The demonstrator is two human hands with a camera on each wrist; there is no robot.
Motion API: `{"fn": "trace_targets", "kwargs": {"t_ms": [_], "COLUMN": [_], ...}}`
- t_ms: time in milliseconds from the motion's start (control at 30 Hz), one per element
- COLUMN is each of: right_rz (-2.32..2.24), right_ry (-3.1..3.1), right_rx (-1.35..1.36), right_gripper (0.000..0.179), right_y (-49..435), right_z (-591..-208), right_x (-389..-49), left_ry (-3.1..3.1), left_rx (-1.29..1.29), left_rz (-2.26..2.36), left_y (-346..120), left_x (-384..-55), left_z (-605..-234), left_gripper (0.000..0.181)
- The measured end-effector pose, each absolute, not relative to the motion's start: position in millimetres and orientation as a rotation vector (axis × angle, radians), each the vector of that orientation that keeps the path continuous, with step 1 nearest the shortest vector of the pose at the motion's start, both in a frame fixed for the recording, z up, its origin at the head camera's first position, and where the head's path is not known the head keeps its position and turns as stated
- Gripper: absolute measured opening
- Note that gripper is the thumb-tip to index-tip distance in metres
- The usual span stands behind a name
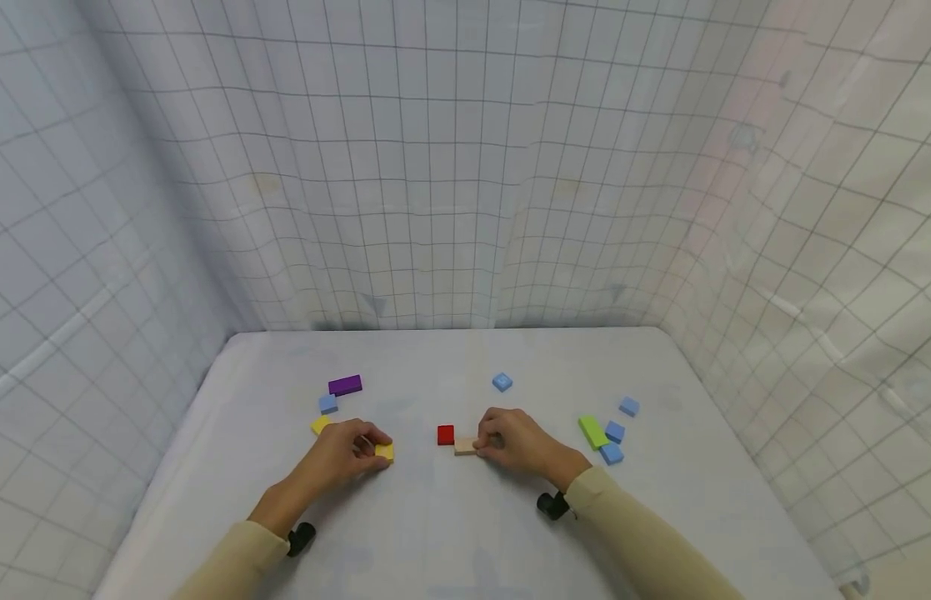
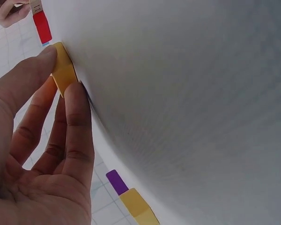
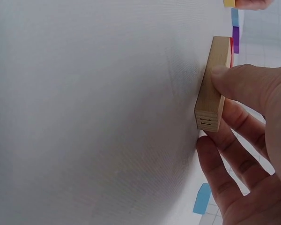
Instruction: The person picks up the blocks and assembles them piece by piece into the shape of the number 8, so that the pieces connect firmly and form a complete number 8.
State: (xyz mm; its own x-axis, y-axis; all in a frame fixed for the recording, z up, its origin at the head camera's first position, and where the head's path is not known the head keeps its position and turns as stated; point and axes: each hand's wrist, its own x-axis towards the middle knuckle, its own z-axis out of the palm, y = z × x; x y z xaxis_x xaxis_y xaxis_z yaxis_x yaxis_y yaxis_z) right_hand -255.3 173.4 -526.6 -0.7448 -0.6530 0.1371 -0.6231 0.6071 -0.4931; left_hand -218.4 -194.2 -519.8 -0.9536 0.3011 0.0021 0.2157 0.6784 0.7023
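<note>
My left hand pinches a small yellow block between thumb and fingers, low over the white table; the left wrist view shows the thumb on one side of this block and a fingertip on the other. To the right, my right hand holds a plain wooden block by its right end. In the right wrist view that long block has the thumb across its side and two small marks on its near end. A red block sits just left of the wooden one.
Farther left lie a purple block, a light blue block and a second yellow block, partly behind my left hand. One blue block lies at the back. On the right, several blue blocks surround a lime green block. Grid-patterned curtains enclose the table.
</note>
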Motion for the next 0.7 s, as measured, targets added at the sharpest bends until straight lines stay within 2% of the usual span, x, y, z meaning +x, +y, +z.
{"fn": "trace_targets", "kwargs": {"t_ms": [700], "right_rz": [-0.824], "right_ry": [2.756], "right_rx": [-1.089], "right_gripper": [0.011], "right_y": [173.0], "right_z": [-523.2], "right_x": [-254.6], "left_ry": [2.777], "left_rx": [0.431], "left_rz": [1.112], "left_y": [-186.2], "left_x": [-219.7], "left_z": [-517.9], "left_gripper": [0.025]}}
